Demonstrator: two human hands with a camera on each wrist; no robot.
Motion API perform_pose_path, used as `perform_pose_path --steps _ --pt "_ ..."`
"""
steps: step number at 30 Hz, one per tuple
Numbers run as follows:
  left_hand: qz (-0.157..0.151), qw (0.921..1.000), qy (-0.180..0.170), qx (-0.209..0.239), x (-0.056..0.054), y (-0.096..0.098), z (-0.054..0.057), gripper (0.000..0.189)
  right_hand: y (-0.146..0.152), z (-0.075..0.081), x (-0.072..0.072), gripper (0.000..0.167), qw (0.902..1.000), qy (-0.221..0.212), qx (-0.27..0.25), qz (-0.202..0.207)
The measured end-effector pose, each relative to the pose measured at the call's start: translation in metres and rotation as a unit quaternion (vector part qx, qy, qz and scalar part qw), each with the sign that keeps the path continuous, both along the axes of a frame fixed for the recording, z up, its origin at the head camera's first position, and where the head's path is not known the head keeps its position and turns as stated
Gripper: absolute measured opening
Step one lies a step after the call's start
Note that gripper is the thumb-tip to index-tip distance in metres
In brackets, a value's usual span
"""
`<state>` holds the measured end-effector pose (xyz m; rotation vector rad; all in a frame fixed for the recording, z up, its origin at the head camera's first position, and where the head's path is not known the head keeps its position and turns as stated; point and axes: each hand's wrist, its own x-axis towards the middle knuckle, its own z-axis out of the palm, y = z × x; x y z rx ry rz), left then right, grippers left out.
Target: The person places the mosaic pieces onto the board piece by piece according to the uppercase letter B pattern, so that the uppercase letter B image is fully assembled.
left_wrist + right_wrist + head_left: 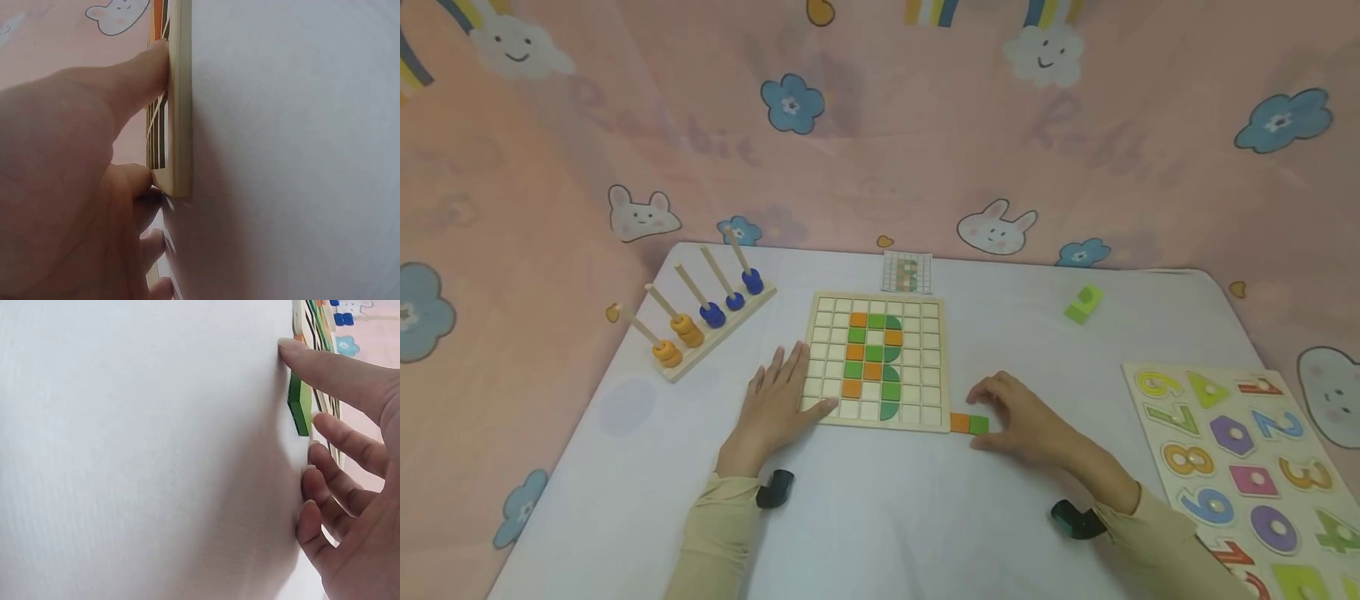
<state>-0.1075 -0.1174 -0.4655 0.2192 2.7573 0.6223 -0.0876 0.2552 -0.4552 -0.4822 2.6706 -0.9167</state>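
Observation:
A wooden grid board (946,367) lies on the table, with orange and green squares and dark green half-rounds forming a letter B. My left hand (775,408) rests along its left edge, fingers stretched out; in the left wrist view the thumb lies on the board's rim (181,125). At the lower right corner, an orange square tile (960,423) and a green square tile (979,425) sit side by side on the cloth. My right hand (1018,425) is around the green one, thumb and forefinger spread apart. In the right wrist view the thumb partly hides the green tile (301,403).
Behind the board lies a small pattern card (907,272). A peg stand (722,337) with orange and blue rings is at left. Light green blocks (1084,304) lie at the back right, and a number and shape puzzle board (1195,417) at the right edge.

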Motion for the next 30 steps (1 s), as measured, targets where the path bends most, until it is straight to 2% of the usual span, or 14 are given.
perform_pose_path --steps 10,16,25,30 --pt "0.002 1.0 0.0 0.005 0.001 -0.001 0.0 0.101 -0.009 -0.007 0.003 0.027 0.9992 0.03 -0.026 0.008" --pt "0.001 1.0 0.0 0.005 0.001 -0.001 0.0 0.101 -0.009 0.002 -0.005 0.024 0.9989 0.045 -0.009 0.008" --pt "0.001 1.0 -0.002 0.008 0.001 0.0 -0.002 0.101 -0.01 0.009 -0.01 0.024 0.9996 0.016 -0.014 0.016" --pt "0.0 1.0 -0.008 0.001 0.0 -0.001 -0.002 0.102 -0.019 0.009 -0.009 0.024 0.9985 0.031 -0.043 0.008"
